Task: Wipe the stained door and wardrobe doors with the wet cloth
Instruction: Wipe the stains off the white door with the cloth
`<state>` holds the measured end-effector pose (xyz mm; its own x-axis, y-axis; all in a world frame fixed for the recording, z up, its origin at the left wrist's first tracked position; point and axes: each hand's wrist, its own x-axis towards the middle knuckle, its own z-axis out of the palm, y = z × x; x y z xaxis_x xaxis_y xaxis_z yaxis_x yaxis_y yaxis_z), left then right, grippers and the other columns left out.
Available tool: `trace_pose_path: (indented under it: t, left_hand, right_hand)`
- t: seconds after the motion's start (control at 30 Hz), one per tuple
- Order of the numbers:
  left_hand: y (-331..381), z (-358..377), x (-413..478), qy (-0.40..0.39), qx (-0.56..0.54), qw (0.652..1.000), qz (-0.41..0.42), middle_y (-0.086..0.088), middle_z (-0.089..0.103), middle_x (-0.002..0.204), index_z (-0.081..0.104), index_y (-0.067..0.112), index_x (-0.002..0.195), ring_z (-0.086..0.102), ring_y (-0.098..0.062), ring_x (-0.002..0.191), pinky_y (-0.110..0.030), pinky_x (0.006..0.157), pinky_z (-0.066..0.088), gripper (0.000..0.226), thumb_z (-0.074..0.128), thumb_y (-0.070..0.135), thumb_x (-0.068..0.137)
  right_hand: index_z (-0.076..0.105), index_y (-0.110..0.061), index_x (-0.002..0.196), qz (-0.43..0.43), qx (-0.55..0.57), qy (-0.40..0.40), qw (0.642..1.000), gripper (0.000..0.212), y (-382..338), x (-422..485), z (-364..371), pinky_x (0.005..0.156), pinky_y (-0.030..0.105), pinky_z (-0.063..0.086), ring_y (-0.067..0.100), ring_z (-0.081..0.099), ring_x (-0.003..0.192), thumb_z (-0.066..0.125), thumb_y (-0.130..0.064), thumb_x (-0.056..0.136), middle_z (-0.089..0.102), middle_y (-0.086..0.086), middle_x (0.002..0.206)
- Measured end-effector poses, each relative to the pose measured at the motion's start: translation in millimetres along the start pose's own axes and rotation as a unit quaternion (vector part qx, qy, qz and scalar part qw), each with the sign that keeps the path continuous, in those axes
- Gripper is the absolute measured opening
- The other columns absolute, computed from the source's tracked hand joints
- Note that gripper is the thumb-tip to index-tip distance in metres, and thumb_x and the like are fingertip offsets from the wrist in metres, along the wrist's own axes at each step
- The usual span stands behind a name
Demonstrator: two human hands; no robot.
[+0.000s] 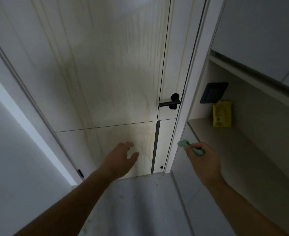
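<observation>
The green cloth (183,143) is bunched in the right hand (203,160), whose fingers curl tight round it, just right of the door frame and low down. The door (106,74) beyond is streaked with yellowish drip marks running down both panels, its black handle (170,102) at the right edge. The left hand (121,155) is held open with fingers loosely spread before the lower panel, and a yellow packet (222,114) stands on the shelf (225,135) at the right.
</observation>
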<state>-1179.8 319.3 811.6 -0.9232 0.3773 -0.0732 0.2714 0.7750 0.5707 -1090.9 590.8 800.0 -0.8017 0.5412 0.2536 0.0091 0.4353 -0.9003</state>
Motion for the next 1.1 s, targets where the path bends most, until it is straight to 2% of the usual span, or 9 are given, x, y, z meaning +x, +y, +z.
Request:
trace_pose_path:
  t: [0.23, 0.4, 0.53, 0.67, 0.73, 0.83, 0.93, 1.03, 1.1]
  left_hand:
    - [30, 16, 162, -0.005, -0.024, 0.999, 0.028, -0.006, 0.053, 0.144, 0.046, 0.018, 0.15, 0.055, -0.016, 0.126, -0.027, 0.103, 0.043, 0.051, 0.054, 0.04, 0.104]
    - [55, 38, 265, -0.017, -0.062, 0.998, 0.019, -0.003, 0.045, 0.154, 0.034, 0.021, 0.158, 0.052, -0.014, 0.13, -0.028, 0.107, 0.043, 0.057, 0.052, 0.036, 0.106]
    - [67, 52, 318, -0.03, -0.155, 0.987, -0.015, 0.001, 0.046, 0.151, 0.033, 0.024, 0.159, 0.047, -0.007, 0.128, -0.02, 0.1, 0.038, 0.055, 0.05, 0.028, 0.107]
    - [65, 61, 338, -0.035, -0.206, 0.977, -0.043, 0.002, 0.052, 0.141, 0.044, 0.024, 0.153, 0.053, -0.009, 0.119, -0.006, 0.083, 0.039, 0.044, 0.043, 0.025, 0.109]
    - [63, 60, 343, -0.022, -0.239, 0.97, -0.046, 0.006, 0.059, 0.134, 0.052, 0.028, 0.145, 0.056, -0.005, 0.119, -0.006, 0.091, 0.039, 0.038, 0.039, 0.026, 0.11]
    - [63, 59, 345, -0.032, -0.279, 0.959, -0.045, 0.027, 0.061, 0.115, 0.056, 0.048, 0.117, 0.059, 0.015, 0.108, -0.01, 0.098, 0.045, 0.033, 0.037, 0.022, 0.111]
    - [56, 64, 348, -0.036, -0.293, 0.954, -0.046, 0.013, 0.062, 0.128, 0.055, 0.041, 0.129, 0.059, 0.001, 0.117, -0.025, 0.107, 0.046, 0.028, 0.038, 0.028, 0.11]
    - [55, 63, 354, -0.034, -0.254, 0.966, -0.038, 0.009, 0.057, 0.133, 0.052, 0.025, 0.146, 0.055, -0.006, 0.114, -0.004, 0.091, 0.038, 0.039, 0.042, 0.034, 0.109]
    - [57, 63, 360, -0.029, -0.21, 0.977, -0.021, 0.004, 0.059, 0.131, 0.054, 0.02, 0.145, 0.054, -0.006, 0.11, 0.003, 0.081, 0.034, 0.04, 0.043, 0.032, 0.109]
  right_hand:
    - [0.067, -0.015, 0.083, -0.018, 0.017, 0.002, 1.0, 0.014, 25, 152, 40, 0.054, 0.012, 0.044, 0.004, 0.055, 0.061, 0.078, -0.022, 0.088, 0.063, 0.0, 0.073]
    - [0.061, -0.016, 0.092, -0.056, -0.048, -0.035, 0.997, 0.02, 60, 259, 75, 0.062, 0.022, 0.05, 0.017, 0.062, 0.074, 0.071, -0.034, 0.092, 0.065, 0.002, 0.086]
    - [0.063, -0.013, 0.101, -0.124, -0.115, -0.075, 0.983, 0.015, 73, 303, 110, 0.085, 0.009, 0.046, 0.01, 0.057, 0.105, 0.069, -0.025, 0.093, 0.061, 0.004, 0.115]
    - [0.068, -0.008, 0.12, -0.211, -0.187, -0.104, 0.954, 0.029, 96, 310, 130, 0.109, 0.031, 0.044, 0.015, 0.05, 0.128, 0.062, -0.02, 0.094, 0.06, 0.013, 0.133]
    - [0.065, -0.007, 0.13, -0.271, -0.234, -0.111, 0.927, 0.039, 104, 305, 144, 0.118, 0.031, 0.033, 0.026, 0.048, 0.137, 0.06, -0.017, 0.092, 0.061, 0.012, 0.137]
    - [0.062, -0.006, 0.133, -0.322, -0.237, -0.165, 0.902, 0.043, 108, 299, 165, 0.124, 0.021, 0.017, 0.027, 0.043, 0.142, 0.059, -0.015, 0.092, 0.06, 0.01, 0.141]
    - [0.066, -0.004, 0.127, -0.357, -0.266, -0.128, 0.886, 0.042, 117, 310, 150, 0.124, 0.03, 0.026, 0.027, 0.044, 0.139, 0.067, -0.006, 0.085, 0.064, 0.011, 0.135]
    - [0.068, -0.002, 0.124, -0.308, -0.281, -0.041, 0.908, 0.042, 120, 319, 124, 0.113, 0.043, 0.043, 0.03, 0.05, 0.134, 0.074, -0.002, 0.082, 0.066, 0.013, 0.132]
    - [0.068, -0.001, 0.123, -0.302, -0.277, -0.022, 0.912, 0.036, 115, 318, 133, 0.114, 0.042, 0.042, 0.032, 0.052, 0.133, 0.071, -0.001, 0.087, 0.066, 0.014, 0.131]
